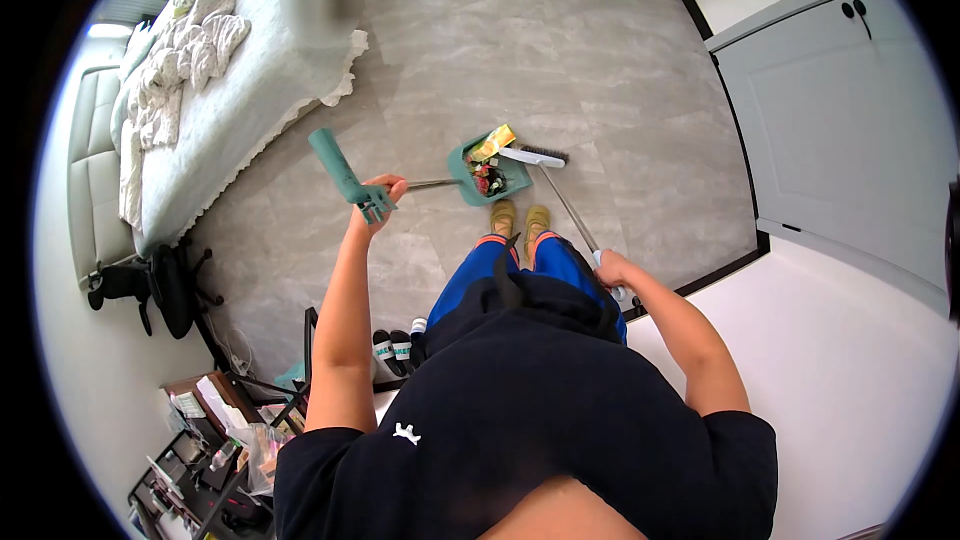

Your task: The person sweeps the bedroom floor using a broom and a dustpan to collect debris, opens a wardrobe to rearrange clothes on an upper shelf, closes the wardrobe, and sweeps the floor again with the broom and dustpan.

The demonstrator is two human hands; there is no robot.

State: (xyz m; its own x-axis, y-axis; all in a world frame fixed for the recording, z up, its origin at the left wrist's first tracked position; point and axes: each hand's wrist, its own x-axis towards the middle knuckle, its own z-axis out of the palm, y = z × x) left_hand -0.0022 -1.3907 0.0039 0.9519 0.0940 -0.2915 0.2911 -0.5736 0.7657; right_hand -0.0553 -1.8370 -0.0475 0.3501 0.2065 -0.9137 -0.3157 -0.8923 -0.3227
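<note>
My left hand (380, 202) is closed round the upper part of a long-handled dustpan, just below its green grip (336, 166). The green pan (513, 177) rests on the floor in front of my feet and holds a yellow packet (492, 143) and a heap of red and dark litter (486, 179). In my right hand (614, 269) is the light handle of a broom (570, 208). The broom's head, with dark bristles (545, 154), lies at the right edge of the pan, close to the yellow packet.
A bed (262, 50) with rumpled covers stands at the upper left, a black chair (172, 290) below it. Slippers (392, 350) and a cluttered shelf (215, 480) are at the lower left. A grey cabinet (840, 120) stands on the right. Grey floor (480, 40) lies ahead.
</note>
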